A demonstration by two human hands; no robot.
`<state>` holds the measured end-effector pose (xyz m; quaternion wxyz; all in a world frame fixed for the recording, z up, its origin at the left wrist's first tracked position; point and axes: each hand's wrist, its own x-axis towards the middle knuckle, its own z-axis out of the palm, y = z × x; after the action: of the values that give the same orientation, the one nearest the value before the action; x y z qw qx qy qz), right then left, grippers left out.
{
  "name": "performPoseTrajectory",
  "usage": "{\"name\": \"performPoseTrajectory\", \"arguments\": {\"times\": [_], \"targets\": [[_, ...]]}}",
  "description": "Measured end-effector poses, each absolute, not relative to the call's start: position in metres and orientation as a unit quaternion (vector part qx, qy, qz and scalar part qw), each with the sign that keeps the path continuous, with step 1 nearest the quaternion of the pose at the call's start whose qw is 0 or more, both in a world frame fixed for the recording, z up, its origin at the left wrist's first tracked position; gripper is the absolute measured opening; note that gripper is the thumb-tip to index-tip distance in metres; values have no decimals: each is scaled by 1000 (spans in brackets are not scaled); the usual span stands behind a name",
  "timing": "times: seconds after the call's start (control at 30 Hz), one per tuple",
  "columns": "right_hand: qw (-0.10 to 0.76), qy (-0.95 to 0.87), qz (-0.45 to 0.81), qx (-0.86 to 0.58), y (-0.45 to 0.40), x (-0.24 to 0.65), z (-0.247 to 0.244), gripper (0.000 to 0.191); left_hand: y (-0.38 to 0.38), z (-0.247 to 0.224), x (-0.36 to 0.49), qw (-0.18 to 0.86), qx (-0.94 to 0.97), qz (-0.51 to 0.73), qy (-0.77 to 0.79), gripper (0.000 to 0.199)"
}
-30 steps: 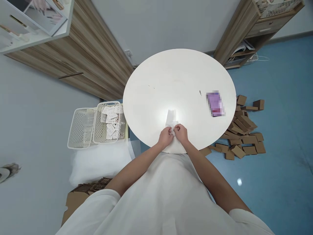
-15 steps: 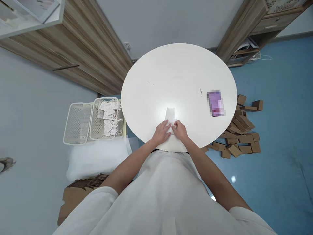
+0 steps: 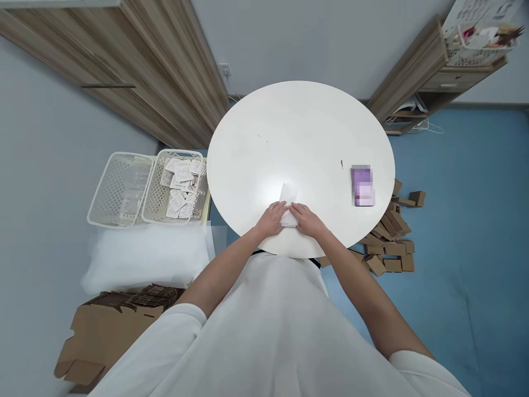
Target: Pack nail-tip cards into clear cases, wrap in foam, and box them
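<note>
A small folded white sheet (image 3: 289, 192), soft and foam-like, lies on the round white table (image 3: 306, 121) near its front edge. From the left side, my left hand (image 3: 271, 219) rests on it with the fingers stretched across its edge. My right hand (image 3: 306, 219) lies flat on it from the other side, fingers extended and nearly meeting the left fingertips. Both hands press on the middle of the sheet, hiding part of it. Its far end and a near flap show between them.
A blurred purple packet (image 3: 362, 186) lies on the table's right. White baskets, one with printed cards (image 3: 179, 190), stand left above stacked white sheets (image 3: 149, 256) and flattened cardboard (image 3: 107, 325). Small brown boxes (image 3: 394, 249) cover floor at right. Wooden cabinets (image 3: 165, 71) stand behind.
My right hand has gone from pinching the sheet to lying flat on it. My left fingers have moved slightly up along it. The camera view has shifted a little.
</note>
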<state>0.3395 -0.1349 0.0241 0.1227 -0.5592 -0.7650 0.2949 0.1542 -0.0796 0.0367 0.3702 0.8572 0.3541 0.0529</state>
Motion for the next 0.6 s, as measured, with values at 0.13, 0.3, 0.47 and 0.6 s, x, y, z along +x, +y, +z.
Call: {"name": "performPoseTrajectory", "arguments": {"times": [0.13, 0.3, 0.47, 0.6], "targets": [[133, -750, 342, -550, -148, 336, 43, 55, -87, 40, 147, 421, 823, 87, 371, 54], [178, -629, 426, -625, -174, 322, 51, 23, -109, 41, 136, 502, 751, 63, 425, 21], [174, -497, 418, -740, -166, 316, 37, 32, -118, 33, 141, 503, 663, 79, 549, 24], [190, -456, 374, -785, -149, 314, 29, 29, -117, 29, 147, 489, 592, 83, 635, 23]]}}
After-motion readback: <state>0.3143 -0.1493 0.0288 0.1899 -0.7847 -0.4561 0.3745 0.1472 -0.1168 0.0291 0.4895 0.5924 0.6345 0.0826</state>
